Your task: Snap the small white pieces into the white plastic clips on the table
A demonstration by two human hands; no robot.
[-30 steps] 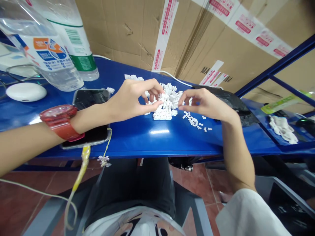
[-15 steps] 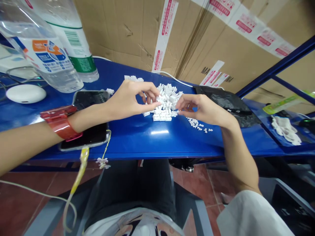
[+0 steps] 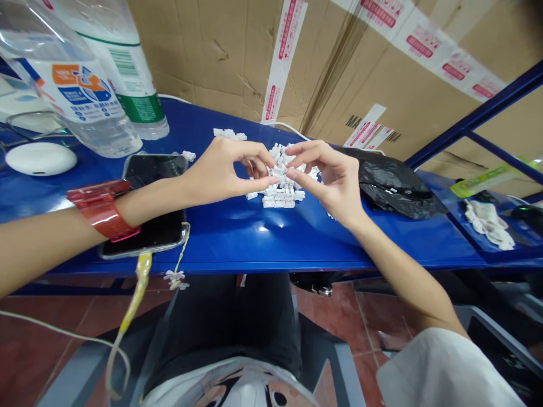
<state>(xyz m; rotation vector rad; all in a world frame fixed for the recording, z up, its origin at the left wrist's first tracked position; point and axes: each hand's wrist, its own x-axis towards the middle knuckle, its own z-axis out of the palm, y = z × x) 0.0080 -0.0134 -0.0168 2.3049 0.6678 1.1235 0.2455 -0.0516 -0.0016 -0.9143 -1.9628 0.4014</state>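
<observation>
My left hand (image 3: pixel 237 169) is closed in a pinch over a heap of small white plastic pieces (image 3: pixel 283 195), a white piece seeming to sit at its fingertips. Facing it from the right, my right hand (image 3: pixel 328 175) also pinches, thumb and forefinger close to the left fingertips. What the right fingers grip is too small to make out. Some white pieces lie lined up in short rows at the heap's near side. A few more pieces (image 3: pixel 229 134) rest beyond my left hand, and others are partly hidden under my right hand.
A phone (image 3: pixel 156 169) with a yellow-wrapped cable (image 3: pixel 142 277) lies beneath my left forearm. Two water bottles (image 3: pixel 91 102) and a white rounded case (image 3: pixel 41 159) stand at left. A black plastic bag (image 3: pixel 394 181) is at right on the blue table (image 3: pixel 237 243), cardboard boxes (image 3: pixel 203 56) behind.
My right hand has moved left and up from the loose small pieces, bringing its fingertips against or very near the left ones. My left hand has stayed almost still.
</observation>
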